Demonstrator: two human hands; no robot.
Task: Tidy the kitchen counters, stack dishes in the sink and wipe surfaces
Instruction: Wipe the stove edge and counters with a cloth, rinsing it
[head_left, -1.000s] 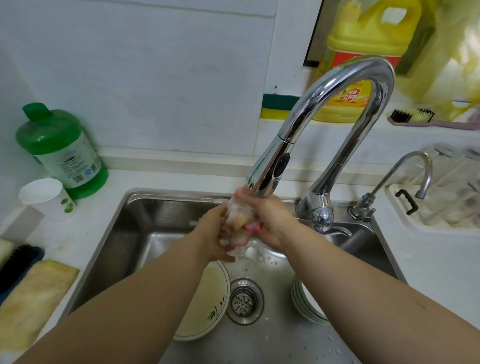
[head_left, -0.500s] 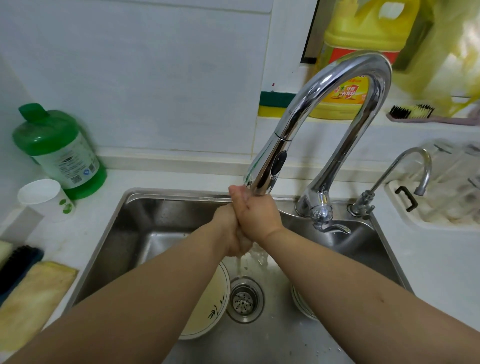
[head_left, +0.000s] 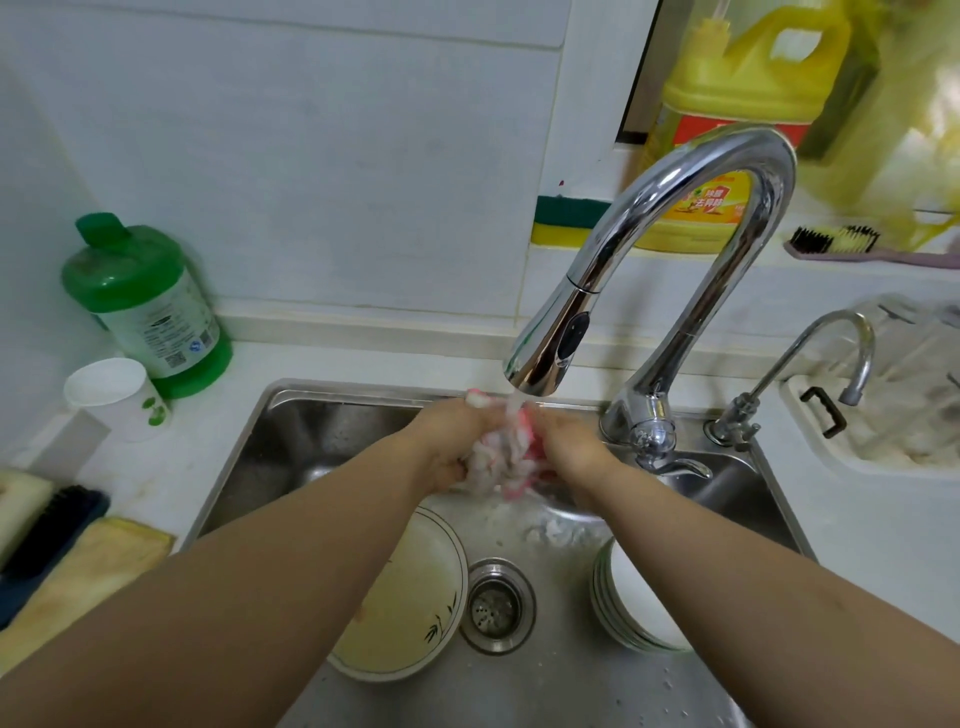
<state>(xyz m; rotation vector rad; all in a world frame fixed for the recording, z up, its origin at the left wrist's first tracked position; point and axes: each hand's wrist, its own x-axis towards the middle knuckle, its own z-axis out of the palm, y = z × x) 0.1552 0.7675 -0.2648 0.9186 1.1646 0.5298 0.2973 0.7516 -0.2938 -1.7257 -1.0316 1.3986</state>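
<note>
A wet pink and white cloth (head_left: 501, 457) is bunched between both hands under the running chrome faucet (head_left: 670, 244). My left hand (head_left: 449, 441) grips its left side and my right hand (head_left: 569, 447) grips its right side, above the steel sink (head_left: 291, 441). Water falls from the spout onto the cloth. In the sink bottom lie a cream plate with a leaf pattern (head_left: 415, 608) on the left and a stack of white bowls (head_left: 636, 608) on the right, either side of the drain (head_left: 496, 605).
A green bottle (head_left: 148, 306) and a white cup (head_left: 117, 397) stand on the counter at left, with a dark brush (head_left: 47, 535) and yellow cloth (head_left: 72, 582) nearer. A small tap (head_left: 810, 369) and white tray (head_left: 883, 395) sit right. A yellow jug (head_left: 743, 98) and sponge (head_left: 569, 221) rest on the ledge.
Half a second ago my hands were clasped tight together over the cloth; now they have moved apart and the cloth shows between them under the water.
</note>
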